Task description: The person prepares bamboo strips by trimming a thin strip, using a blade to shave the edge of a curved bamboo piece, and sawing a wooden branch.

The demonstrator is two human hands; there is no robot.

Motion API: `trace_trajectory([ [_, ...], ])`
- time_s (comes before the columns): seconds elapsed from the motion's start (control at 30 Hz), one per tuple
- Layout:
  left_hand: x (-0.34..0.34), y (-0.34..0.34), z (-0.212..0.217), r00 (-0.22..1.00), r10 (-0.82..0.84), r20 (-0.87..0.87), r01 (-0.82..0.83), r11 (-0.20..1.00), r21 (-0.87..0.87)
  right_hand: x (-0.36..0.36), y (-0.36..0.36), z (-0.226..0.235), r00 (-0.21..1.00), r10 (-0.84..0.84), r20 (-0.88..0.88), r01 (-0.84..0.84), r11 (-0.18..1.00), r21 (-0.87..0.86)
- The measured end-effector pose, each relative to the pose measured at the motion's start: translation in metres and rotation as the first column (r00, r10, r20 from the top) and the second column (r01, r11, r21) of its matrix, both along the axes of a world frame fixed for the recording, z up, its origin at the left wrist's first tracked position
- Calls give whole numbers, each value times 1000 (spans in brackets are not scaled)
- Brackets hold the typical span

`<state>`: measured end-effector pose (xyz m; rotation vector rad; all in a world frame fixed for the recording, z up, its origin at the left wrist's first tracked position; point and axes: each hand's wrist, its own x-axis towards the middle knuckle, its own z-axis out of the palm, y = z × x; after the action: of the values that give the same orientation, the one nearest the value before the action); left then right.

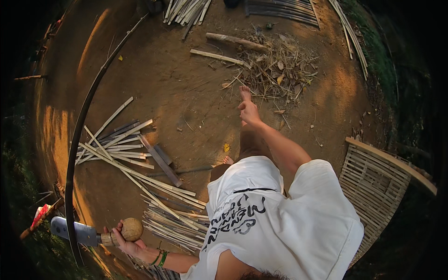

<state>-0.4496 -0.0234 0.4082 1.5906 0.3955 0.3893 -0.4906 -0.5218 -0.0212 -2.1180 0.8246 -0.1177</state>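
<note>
My left hand sits at the lower left, shut on the round wooden handle of a broad chopping knife. Its grey blade points left and crosses a long dark curved bamboo strip that arcs up across the dirt. My right hand is stretched forward at arm's length above my bent leg, near my bare foot. It holds nothing and its fingers are loosely apart. I wear a white printed shirt.
Split bamboo slats lie scattered at the left, and a bundle of thin strips lies close to my body. A woven bamboo panel lies at the right. Dry leaves and twigs, a short log and more slats lie further out.
</note>
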Motion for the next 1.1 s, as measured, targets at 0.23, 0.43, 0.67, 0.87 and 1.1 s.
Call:
trace_trajectory([
  [0.23,49,-153,-3,690,655,-309,-590,756,283,101,-216,-188,906,12,-423,-135,956,-262],
  [0.43,90,-195,-80,506,817,-276,-585,560,586,251,-372,-338,719,69,-691,-168,983,-76],
  [0.67,112,-229,-96,349,916,-198,-549,371,748,352,-502,-460,623,98,-776,-367,913,-179],
  [0.87,69,-235,-59,251,957,-144,-552,264,791,381,-485,-478,511,123,-851,-449,882,-142],
  [1.1,-44,-186,23,325,942,-78,-638,279,718,382,-380,-296,768,215,-603,-140,976,169],
])
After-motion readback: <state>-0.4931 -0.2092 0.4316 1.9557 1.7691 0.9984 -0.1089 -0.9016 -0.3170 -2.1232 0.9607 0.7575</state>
